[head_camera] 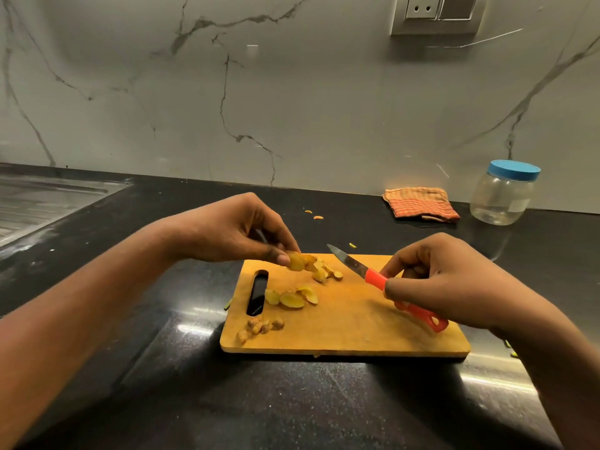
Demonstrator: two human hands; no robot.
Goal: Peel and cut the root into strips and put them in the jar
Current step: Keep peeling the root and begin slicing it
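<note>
left hand (233, 232) and right hand (454, 287) are bare, forearms uncovered to the frame edge.

Knife (375, 279) beside sliced, perhaps peeled, root (319, 275)

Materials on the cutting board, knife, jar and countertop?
Rectangular yellow-brown cutting board: looks like wood or bamboo, matte, faintly scuffed.
Small red-handled knife: shiny blade, likely steel. The glossy handle is probably plastic.
Clear round jar: transparent, could be plastic or glass, can't tell. Its blue lid looks plastic.
Black countertop: polished speckled stone, likely granite, with sharp light reflections.
</note>
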